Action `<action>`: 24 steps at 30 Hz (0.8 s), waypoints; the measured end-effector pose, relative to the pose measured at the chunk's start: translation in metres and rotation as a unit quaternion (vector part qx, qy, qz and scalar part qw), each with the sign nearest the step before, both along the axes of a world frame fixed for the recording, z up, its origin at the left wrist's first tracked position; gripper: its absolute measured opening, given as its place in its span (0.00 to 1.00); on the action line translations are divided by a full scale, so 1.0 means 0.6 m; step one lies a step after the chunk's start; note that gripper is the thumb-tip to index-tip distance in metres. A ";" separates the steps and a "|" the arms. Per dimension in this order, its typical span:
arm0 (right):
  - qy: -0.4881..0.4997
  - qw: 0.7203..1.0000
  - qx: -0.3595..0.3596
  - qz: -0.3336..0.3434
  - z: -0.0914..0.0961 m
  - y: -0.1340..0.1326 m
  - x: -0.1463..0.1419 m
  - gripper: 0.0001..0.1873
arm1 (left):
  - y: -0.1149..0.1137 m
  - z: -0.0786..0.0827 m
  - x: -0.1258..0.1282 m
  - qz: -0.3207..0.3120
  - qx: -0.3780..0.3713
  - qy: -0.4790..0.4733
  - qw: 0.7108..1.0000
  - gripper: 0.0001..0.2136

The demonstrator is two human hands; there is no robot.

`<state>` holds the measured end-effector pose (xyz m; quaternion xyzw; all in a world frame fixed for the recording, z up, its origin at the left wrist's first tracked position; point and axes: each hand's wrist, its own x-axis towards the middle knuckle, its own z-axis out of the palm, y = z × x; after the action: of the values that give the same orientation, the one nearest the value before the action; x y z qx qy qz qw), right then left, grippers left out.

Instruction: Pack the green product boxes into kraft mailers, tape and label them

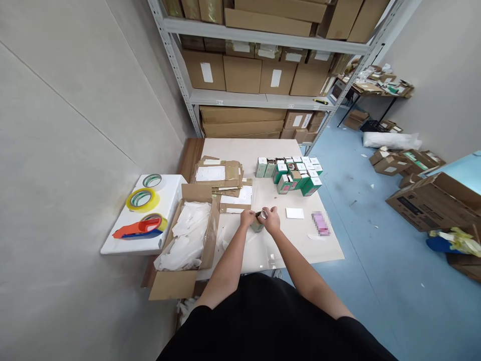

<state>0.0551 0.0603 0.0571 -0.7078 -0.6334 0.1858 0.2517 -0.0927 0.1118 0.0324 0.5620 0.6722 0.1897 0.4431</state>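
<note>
Both hands are brought together over the near part of the table (pixel 240 150), knuckles almost touching, and two small things are held in the narrow gap between them. The left hand (pixel 247 218) is curled shut with its fingers against a small green box (pixel 257 228), which sits just below and between the two hands, at or just above the tabletop. The right hand (pixel 271 220) is likewise closed, and a small dark piece (pixel 260 214) with a clear round end is pinched at its fingertips. The long axis of this piece runs across from one hand to the other, the clear end toward the right hand, so that it lies directly over the box. Which finger bears on which face is too small to be told. The box is nearer the left hand, the dark piece nearer the right. Just to the right of the right hand a white card (pixel 294 213) is laid flat, and further the same way a pink item (pixel 320 223) is seen blurred. Beyond both hands a cluster of green-and-white boxes (pixel 289 173) is stood together. To the left of the left hand an open carton (pixel 188 235) of white wrapping is placed, with flattened cardboard (pixel 220 175) beyond it, and well apart on that side tape rolls (pixel 143 199) are kept on a white stand (pixel 124 245).
</note>
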 end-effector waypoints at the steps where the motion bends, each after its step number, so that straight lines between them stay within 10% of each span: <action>1: -0.005 1.000 -0.010 0.014 -0.014 -0.002 -0.002 0.16 | -0.003 -0.002 0.000 0.009 0.008 0.000 1.000 0.09; 7: 0.003 1.000 -0.021 0.001 -0.069 -0.008 0.010 0.14 | -0.009 -0.011 -0.011 0.050 0.027 -0.031 0.998 0.10; 14: 0.226 0.950 -0.052 -0.208 -0.098 0.002 0.030 0.32 | -0.051 -0.031 -0.006 0.130 0.005 -0.107 0.986 0.19; 24: 0.336 0.933 -0.049 -0.118 -0.113 -0.031 0.018 0.21 | -0.072 -0.063 0.015 0.104 0.015 -0.194 0.975 0.24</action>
<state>0.0656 0.0420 -0.0107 -0.6852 -0.4142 0.4124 0.4346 -0.0835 0.0687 -0.0055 0.4480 0.6251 0.3504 0.5346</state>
